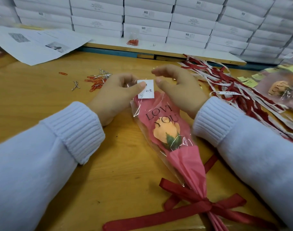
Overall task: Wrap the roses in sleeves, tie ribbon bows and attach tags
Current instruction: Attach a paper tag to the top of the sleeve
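An orange rose (165, 130) lies in a pink and clear sleeve (184, 160) printed "LOVE YOU" on the wooden table (42, 97). A dark red ribbon bow (204, 207) is tied round the sleeve's narrow end near me. My left hand (119, 94) pinches a small white tag (146, 89) with handwriting against the sleeve's top edge. My right hand (177, 85) hovers just right of the tag, fingers curved and holding nothing that I can see.
Red and white ribbons (234, 87) lie piled at the right, beside a finished wrapped rose (279, 87) and yellow tags (247, 80). Orange paper clips (95, 83) and silver twist ties (104, 74) lie left of my hands. Printed sheets (39, 44) and stacked white boxes (147, 19) stand behind.
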